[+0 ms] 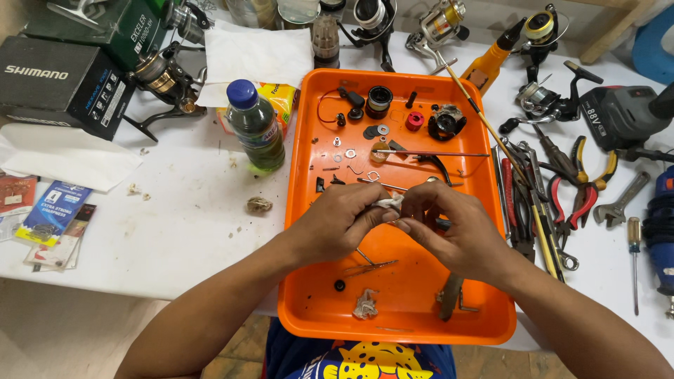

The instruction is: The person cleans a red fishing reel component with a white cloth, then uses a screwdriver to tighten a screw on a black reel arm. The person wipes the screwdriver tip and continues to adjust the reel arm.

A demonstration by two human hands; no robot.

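Hands together over the orange tray (302,210), that's what I've got from the head camera. My left hand (337,221) is curled in, fingers pinching a scrap of white cloth (388,203), and my right hand (453,228) is closed against it from the other side, fingertips meeting the cloth in the middle. There may be a small part tucked between the fingers; I cannot tell what it is. The cloth sits above the middle of the tray, held clear of its floor.

On the tray beyond the hands: a black spool (378,100), a red knob (415,121), washers, a thin metal shaft (432,153) lying crosswise, and a dark gear housing (446,122) near the far right corner. Nearer to me, a crumpled rag (365,305) lies by the front rim.

Left of the tray on the white table (182,231) stands a green bottle with a blue cap (256,126), upright, just beside the tray. To the right lie pliers with red grips (579,200), a small spanner (621,200) and a screwdriver (635,260). Fishing reels (165,77) line the far edge
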